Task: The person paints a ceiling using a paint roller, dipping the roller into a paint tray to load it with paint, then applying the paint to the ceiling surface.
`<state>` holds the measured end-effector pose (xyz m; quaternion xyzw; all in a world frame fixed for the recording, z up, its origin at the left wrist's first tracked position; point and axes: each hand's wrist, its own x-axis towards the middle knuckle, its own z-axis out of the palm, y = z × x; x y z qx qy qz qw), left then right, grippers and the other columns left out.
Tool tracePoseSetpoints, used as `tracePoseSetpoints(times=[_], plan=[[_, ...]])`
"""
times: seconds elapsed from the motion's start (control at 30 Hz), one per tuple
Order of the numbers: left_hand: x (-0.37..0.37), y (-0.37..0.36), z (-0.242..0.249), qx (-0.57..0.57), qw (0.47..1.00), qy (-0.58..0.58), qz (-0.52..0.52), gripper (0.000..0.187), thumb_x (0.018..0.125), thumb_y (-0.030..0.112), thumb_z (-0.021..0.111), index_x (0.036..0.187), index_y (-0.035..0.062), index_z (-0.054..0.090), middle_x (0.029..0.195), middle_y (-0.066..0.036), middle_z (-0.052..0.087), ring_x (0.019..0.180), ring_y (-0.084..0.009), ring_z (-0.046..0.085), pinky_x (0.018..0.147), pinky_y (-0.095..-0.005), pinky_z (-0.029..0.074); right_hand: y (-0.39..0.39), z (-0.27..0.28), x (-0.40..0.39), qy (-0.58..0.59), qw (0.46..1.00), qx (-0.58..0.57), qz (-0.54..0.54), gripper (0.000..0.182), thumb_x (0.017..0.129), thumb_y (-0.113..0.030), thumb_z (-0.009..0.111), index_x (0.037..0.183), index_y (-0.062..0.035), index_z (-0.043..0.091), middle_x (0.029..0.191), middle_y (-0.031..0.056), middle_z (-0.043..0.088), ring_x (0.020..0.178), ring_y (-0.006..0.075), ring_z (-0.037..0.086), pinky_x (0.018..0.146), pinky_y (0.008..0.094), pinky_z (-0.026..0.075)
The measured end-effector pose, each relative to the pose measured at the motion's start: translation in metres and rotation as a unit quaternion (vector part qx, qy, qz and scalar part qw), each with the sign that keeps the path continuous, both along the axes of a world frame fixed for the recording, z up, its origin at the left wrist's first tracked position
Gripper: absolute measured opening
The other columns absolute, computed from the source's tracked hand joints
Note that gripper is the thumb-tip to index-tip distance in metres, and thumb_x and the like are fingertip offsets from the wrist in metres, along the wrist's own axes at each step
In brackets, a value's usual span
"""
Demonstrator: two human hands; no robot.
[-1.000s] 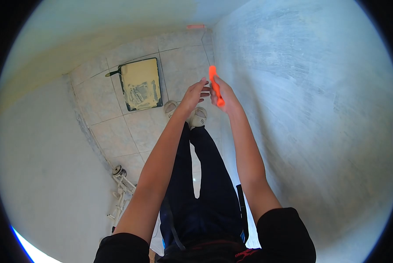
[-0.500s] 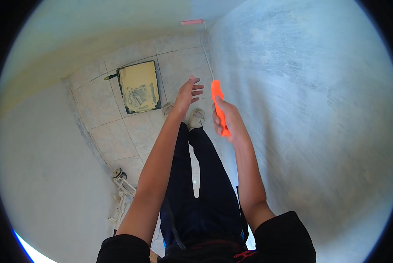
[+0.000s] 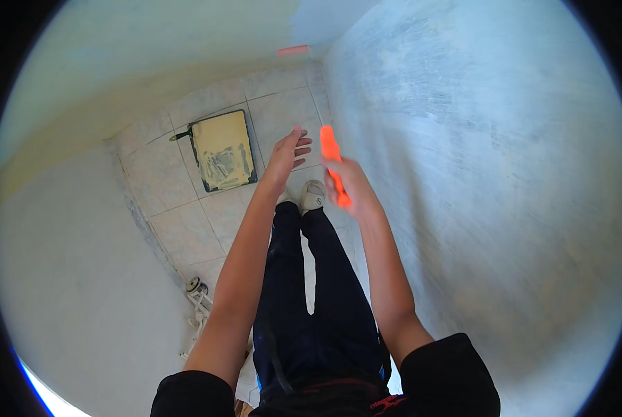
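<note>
The right hand (image 3: 354, 184), right of the frame's centre, is clamped around the bright orange handle (image 3: 330, 147) of a paint roller, the thumb lying along it. The left hand (image 3: 283, 156) is free, its fingers extended and slightly spread, held apart from the right and to the left of the handle. From the handle's top a thin metal rod (image 3: 316, 101) runs upward to a pink roller cover (image 3: 293, 50) in the upper middle, in front of the back wall (image 3: 186, 42); whether the cover touches that wall cannot be told. The back wall is yellowish toward the left, with a pale blue patch near the corner.

Left of the hands, a dark-rimmed paint tray (image 3: 253, 175) lies on the tiled floor (image 3: 175, 233), coated with pale yellow paint that is scraped thin in its lower part. A dark green brush handle (image 3: 179, 136) juts from its left edge. The right wall (image 3: 450, 160) is bluish white and streaked. Light slippers (image 3: 313, 197) and dark trousers (image 3: 325, 278) show below the hands, and white metal tubing (image 3: 197, 299) stands at lower left.
</note>
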<state>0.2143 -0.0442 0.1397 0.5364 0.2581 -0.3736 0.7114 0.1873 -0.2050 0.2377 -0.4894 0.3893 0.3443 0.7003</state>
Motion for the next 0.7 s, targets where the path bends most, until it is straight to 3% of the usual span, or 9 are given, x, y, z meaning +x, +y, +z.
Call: tracePoseSetpoints(times=[0.07,0.17,0.4,0.5,0.57,0.7], plan=[[-0.001,0.0,0.014,-0.013,1.0,-0.002,0.007,0.076,0.1,0.062,0.043,0.144,0.0011,0.05,0.135,-0.015,0.06,0.122,-0.026,0.057,0.104,-0.0422,0.042,0.0,0.055,-0.017,0.015,1.0,0.004,0.007,0.026,0.092,-0.028,0.068,0.093,-0.0061,0.054,0.061,0.0002,0.051,0.04,0.0115,0.045,0.038,0.0292,0.036],[-0.001,0.0,0.028,-0.039,0.999,0.0,0.021,0.074,0.101,0.06,0.042,0.144,0.0006,0.049,0.135,-0.014,0.059,0.122,-0.0245,0.056,0.105,-0.0417,0.041,0.003,0.077,-0.028,0.014,1.0,0.017,0.0,0.025,0.092,-0.027,0.067,0.093,-0.0054,0.054,0.061,0.0008,0.052,0.039,0.0121,0.044,0.037,0.0299,0.036],[-0.005,-0.005,0.011,-0.028,0.999,0.012,0.024,0.074,0.102,0.059,0.042,0.146,-0.0002,0.046,0.136,-0.013,0.058,0.122,-0.023,0.055,0.105,-0.0417,0.04,0.017,-0.061,0.028,-0.013,1.0,0.015,-0.009,0.021,0.092,-0.025,0.064,0.091,-0.0069,0.053,0.061,-0.0011,0.049,0.045,0.0096,0.045,0.042,0.0262,0.033],[-0.007,-0.004,0.011,-0.003,0.999,0.008,0.035,0.074,0.101,0.059,0.043,0.146,-0.0002,0.045,0.135,-0.012,0.058,0.122,-0.0232,0.054,0.105,-0.0423,0.04,0.015,-0.059,0.029,-0.006,0.999,0.028,-0.02,0.019,0.091,-0.023,0.064,0.089,-0.0073,0.053,0.062,-0.0011,0.049,0.046,0.0096,0.046,0.042,0.026,0.033],[-0.011,-0.001,0.015,-0.01,0.999,0.009,0.031,0.075,0.101,0.059,0.043,0.146,-0.0001,0.045,0.135,-0.012,0.058,0.123,-0.0233,0.054,0.106,-0.0425,0.04,0.01,-0.027,0.019,-0.014,1.0,0.01,-0.008,0.019,0.091,-0.023,0.064,0.088,-0.0068,0.054,0.061,-0.0008,0.049,0.044,0.0101,0.045,0.041,0.0269,0.033],[-0.016,0.001,0.032,-0.046,0.999,0.004,0.024,0.074,0.102,0.059,0.041,0.146,0.0002,0.045,0.136,-0.012,0.058,0.125,-0.0237,0.053,0.107,-0.0421,0.038,0.0,0.089,-0.025,-0.009,1.0,-0.01,0.024,0.021,0.09,-0.023,0.066,0.09,-0.0058,0.053,0.059,-0.0003,0.048,0.039,0.0112,0.042,0.037,0.0283,0.034]])
